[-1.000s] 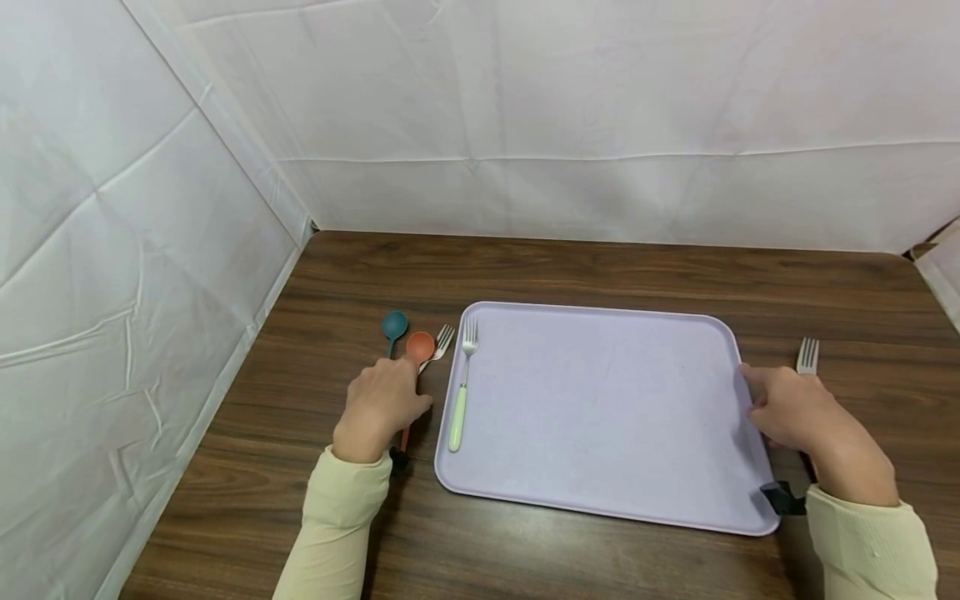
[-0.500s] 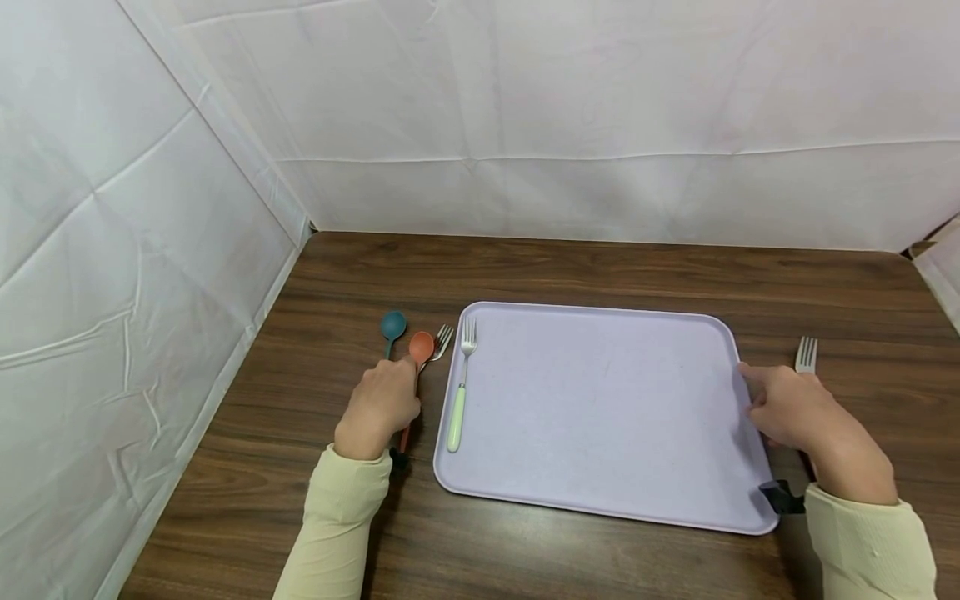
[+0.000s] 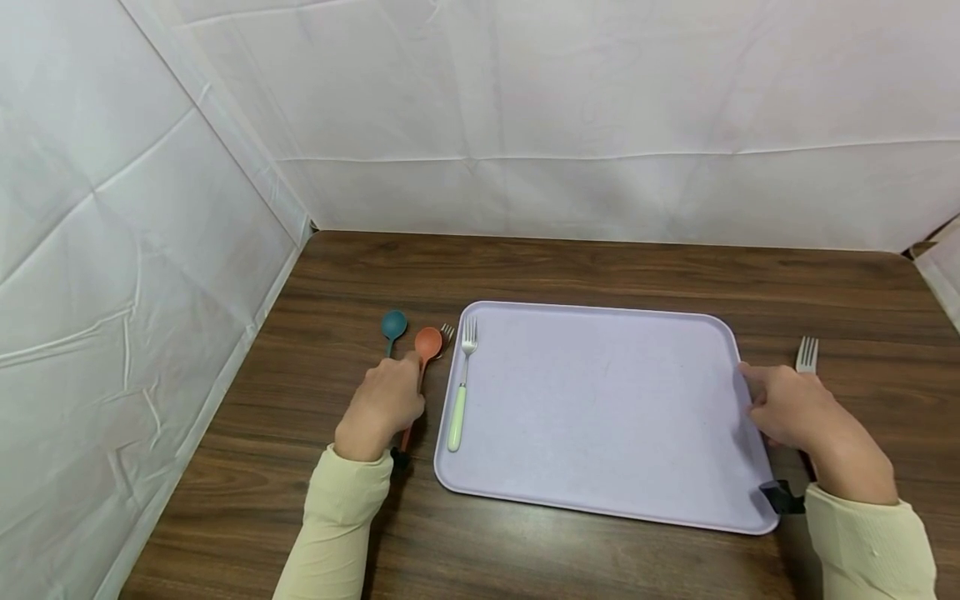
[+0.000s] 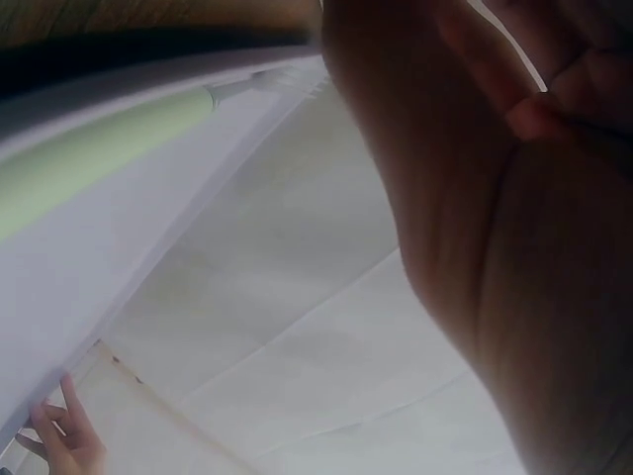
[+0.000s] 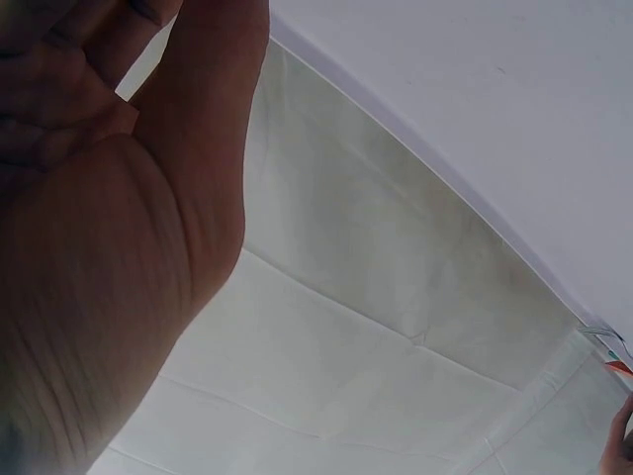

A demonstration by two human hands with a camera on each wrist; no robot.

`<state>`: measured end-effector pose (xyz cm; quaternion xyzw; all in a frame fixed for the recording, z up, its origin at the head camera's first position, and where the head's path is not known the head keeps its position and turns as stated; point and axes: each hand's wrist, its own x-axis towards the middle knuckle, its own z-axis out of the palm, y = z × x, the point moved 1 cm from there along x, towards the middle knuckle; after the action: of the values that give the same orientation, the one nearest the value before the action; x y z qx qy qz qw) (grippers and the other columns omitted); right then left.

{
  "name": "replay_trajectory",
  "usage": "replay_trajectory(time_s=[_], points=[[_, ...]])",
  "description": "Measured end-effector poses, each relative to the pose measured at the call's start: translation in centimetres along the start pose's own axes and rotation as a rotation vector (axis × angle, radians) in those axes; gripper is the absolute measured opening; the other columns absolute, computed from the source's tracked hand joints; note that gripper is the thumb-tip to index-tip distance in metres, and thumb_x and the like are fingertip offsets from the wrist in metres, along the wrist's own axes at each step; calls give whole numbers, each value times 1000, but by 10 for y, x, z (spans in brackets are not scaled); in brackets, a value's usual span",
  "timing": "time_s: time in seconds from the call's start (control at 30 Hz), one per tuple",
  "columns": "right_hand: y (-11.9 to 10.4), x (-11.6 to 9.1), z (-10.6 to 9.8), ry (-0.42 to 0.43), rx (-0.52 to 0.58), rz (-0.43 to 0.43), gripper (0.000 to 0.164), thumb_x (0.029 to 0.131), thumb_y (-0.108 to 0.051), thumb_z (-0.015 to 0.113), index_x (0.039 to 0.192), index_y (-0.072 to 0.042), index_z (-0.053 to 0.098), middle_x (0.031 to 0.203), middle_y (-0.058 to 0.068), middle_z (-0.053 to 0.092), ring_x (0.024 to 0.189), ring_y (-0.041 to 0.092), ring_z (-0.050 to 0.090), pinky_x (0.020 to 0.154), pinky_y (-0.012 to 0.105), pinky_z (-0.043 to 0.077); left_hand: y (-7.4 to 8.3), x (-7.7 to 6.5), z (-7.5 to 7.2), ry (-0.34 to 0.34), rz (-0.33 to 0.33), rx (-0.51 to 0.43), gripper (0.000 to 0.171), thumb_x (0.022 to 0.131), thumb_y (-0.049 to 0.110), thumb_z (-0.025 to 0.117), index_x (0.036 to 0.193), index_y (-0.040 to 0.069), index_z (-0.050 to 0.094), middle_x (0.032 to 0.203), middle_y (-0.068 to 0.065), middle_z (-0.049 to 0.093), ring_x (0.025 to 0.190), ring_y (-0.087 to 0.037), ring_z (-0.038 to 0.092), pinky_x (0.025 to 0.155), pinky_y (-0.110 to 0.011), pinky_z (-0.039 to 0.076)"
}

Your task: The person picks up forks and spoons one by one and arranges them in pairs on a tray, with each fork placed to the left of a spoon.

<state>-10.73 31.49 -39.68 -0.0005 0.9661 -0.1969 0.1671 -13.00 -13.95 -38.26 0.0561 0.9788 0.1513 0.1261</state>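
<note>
A lilac tray (image 3: 600,417) with a raised rim is lying flat on the worktop (image 3: 585,275) and is carrying a green-handled fork (image 3: 457,418) along its left rim, tines pointing away from the person. An orange spoon (image 3: 428,342), round-bowled and slim-handled, is slanting left of the tray under the left hand (image 3: 382,404). The hand is hiding its own fingertips; whether they are clamping on the handle cannot be told. The spoon's bowl is partly covering a second fork (image 3: 447,333); a teal spoon (image 3: 393,323) is lying further left. The right hand (image 3: 795,417) is touching the tray's right rim, fingers standing apart, and is partly covering a third fork (image 3: 807,354). The tray's floor is stretching from the green-handled fork to the right rim. A worktop strip is running between the far rim and a white sheet (image 3: 585,200).
</note>
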Motion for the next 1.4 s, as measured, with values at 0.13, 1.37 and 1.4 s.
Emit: replay_trajectory(time_s=[0.13,1.37,1.4], points=[[0,0,0,1,3,4,60,77,2,57,131,17,36,70,7,60,48,15,53,45,33,41,1,0,0,-3,5,-17,25,76,-3,57,101,0,54,65,-11,51,51,-25,50,42,-33,40],[1,-1,-1,-7,15,2,60,77,0,57,131,16,36,76,17,63,48,15,55,46,33,43,11,-2,1,108,71,2,15,78,1,57,92,3,52,61,-9,49,50,-25,49,40,-35,38],[1,-1,0,-8,16,2,60,77,1,57,131,16,35,76,17,64,47,16,56,46,33,43,11,-2,0,117,73,4,14,78,1,57,91,3,53,63,-10,50,50,-26,50,41,-35,38]])
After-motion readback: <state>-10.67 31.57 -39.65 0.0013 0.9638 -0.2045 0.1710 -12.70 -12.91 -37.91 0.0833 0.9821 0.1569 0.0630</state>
